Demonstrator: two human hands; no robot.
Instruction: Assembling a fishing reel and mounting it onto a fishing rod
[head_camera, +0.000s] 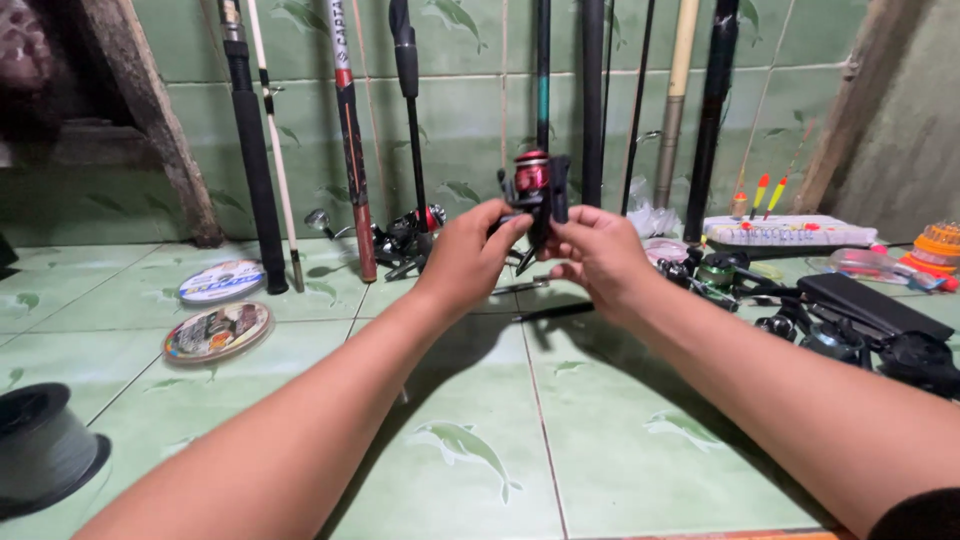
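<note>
Many fishing rods (352, 140) lean on the green tiled wall (460, 110), two round flat line spools (218, 308) lie on the green floor (480, 420) at the left, a big dark spool (40, 445) sits nearer, and bright floats (768, 192) stand at the right.

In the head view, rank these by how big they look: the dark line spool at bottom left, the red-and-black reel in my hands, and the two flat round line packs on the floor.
1. Dark line spool, though it is nearest the camera.
2. Flat round line packs and, which look about alike.
3. Red-and-black reel, partly hidden by the left hand and right hand.
</note>
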